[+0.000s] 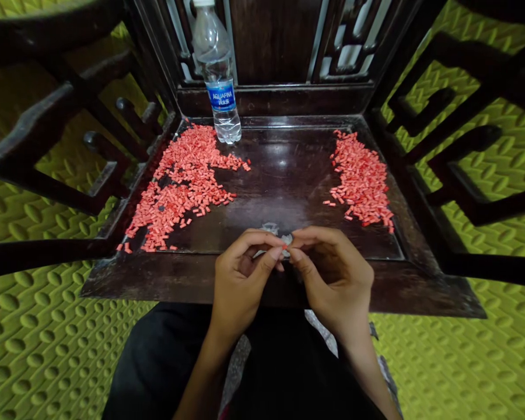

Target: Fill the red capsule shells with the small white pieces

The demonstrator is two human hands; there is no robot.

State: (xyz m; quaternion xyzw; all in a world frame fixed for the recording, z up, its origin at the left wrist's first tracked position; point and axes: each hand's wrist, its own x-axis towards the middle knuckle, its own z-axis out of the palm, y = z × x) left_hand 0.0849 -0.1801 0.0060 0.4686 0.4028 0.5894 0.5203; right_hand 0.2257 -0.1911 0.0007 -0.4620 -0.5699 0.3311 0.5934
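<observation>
My left hand and my right hand meet over the front edge of a dark wooden chair seat. Thumb and forefinger of my left hand pinch a small red piece. The fingertips of my right hand press together right beside it; what they hold, if anything, is too small to make out. Just behind the fingertips, clear crumpled-looking material lies on the wood. A large heap of small red pieces covers the seat's left side, and a narrower heap lies on the right.
An upright clear water bottle with a blue label stands at the back left, beside the large heap. Dark carved armrests flank the seat, with a panelled backrest behind. Yellow-green textured flooring surrounds the chair.
</observation>
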